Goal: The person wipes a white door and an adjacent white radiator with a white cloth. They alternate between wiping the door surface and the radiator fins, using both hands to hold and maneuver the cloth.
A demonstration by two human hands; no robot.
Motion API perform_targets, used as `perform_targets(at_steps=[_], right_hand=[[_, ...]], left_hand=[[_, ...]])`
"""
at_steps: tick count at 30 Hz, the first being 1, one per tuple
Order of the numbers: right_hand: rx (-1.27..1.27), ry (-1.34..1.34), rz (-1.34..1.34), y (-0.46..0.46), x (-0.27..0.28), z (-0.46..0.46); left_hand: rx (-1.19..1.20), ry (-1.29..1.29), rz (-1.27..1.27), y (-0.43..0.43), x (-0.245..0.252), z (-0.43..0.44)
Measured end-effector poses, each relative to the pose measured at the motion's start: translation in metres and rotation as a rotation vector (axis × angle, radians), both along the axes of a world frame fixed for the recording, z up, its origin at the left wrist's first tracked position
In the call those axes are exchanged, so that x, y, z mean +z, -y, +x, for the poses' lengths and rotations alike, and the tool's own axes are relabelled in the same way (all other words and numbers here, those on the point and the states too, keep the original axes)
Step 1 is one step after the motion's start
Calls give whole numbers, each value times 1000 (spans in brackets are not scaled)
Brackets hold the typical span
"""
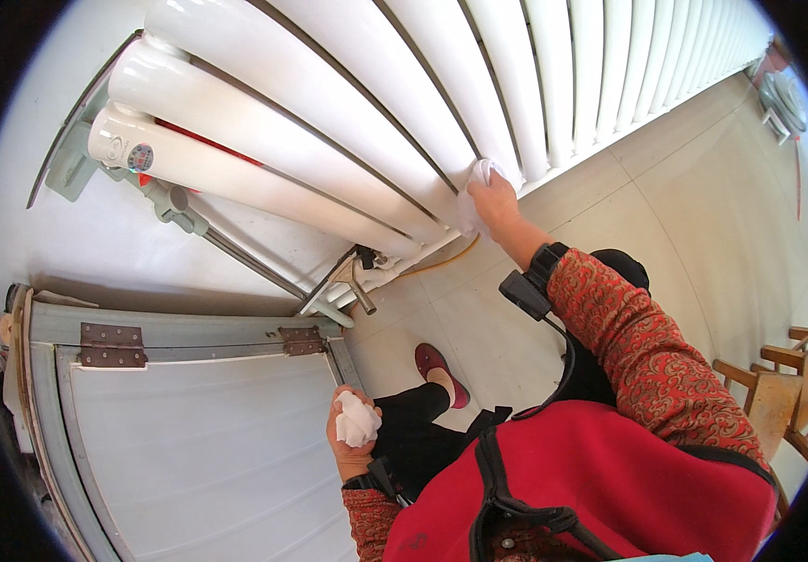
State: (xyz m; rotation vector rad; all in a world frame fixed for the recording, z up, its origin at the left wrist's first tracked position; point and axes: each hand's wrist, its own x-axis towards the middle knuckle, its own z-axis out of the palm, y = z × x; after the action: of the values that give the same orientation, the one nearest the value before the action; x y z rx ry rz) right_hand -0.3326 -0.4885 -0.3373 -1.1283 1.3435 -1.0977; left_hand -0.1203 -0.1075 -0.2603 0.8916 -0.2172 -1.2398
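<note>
My right hand (497,204) grips a white cloth (472,211) and presses it against the lower end of a tube of the white radiator (347,91). Part of the cloth hangs below my fingers, near the radiator's bottom rail. My left hand (349,439) is held low in front of me, beside the pale cabinet door. Its fingers are curled around a crumpled white wad (358,420), which may be cloth or tissue.
A metal-framed cabinet (200,449) with rusty hinges stands at left. Between it and the radiator lean a grey-handled mop (235,249) and a squeegee (360,284). Wooden stools (776,400) stand at right on the tiled floor (628,190). A yellow cable (446,261) runs under the radiator.
</note>
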Motion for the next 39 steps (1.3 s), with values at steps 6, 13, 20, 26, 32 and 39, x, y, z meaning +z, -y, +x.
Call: perform_targets(at_steps=[6,13,20,26,32,39], right_hand=[[-16,-26,-203,-6,21,-5],[24,5,-324,-14,45,-10],[79,25,-693,-25,53,-8],[278,-80,-422,-29,40,1],[375,-276,-226,-24,13,13],[368,-200,91,-21,-1,19]], left_hand=[[7,59,33,2,4,-5],[21,77,60,2,5,-5],[18,89,56,2,4,-6],[6,80,46,3,4,-7],[10,88,45,3,5,-8],[-15,69,17,3,4,-6]])
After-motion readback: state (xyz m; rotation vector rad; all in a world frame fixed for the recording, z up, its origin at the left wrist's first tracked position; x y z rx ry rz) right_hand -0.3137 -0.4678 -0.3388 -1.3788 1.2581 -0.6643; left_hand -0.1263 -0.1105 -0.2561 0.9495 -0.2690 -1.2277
